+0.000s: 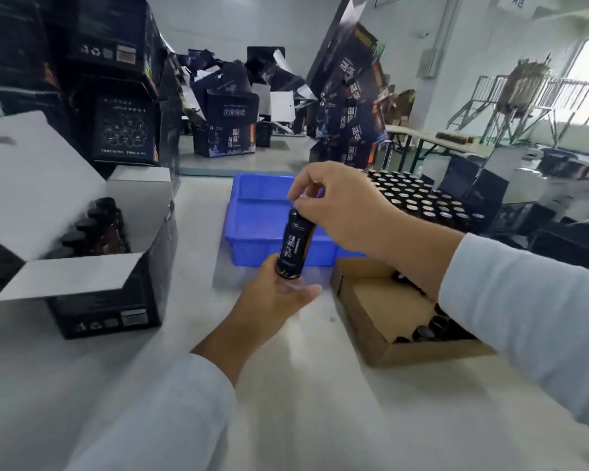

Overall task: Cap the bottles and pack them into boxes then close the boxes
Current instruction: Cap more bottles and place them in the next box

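White tabletop [303, 385], packing room. Left hand [272, 297] grips the base of one bottle [295, 244] above the blue tray [252, 212]; right hand [340, 205] fingers pinch its cap. Capping under way. One open black box [116, 266] partly filled, roughly four bottles visible. Cardboard tray [388, 311] and rear batch [422, 198], dozens, remain; boxes unclosed.

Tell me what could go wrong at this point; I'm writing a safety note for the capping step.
1. The left hand grips only the base of the bottle in mid-air, so twisting by the right hand at its top might tip it or make it slip.
2. The bottle is tilted, so the cap could seat crooked.
3. A dropped bottle could hit the blue tray.
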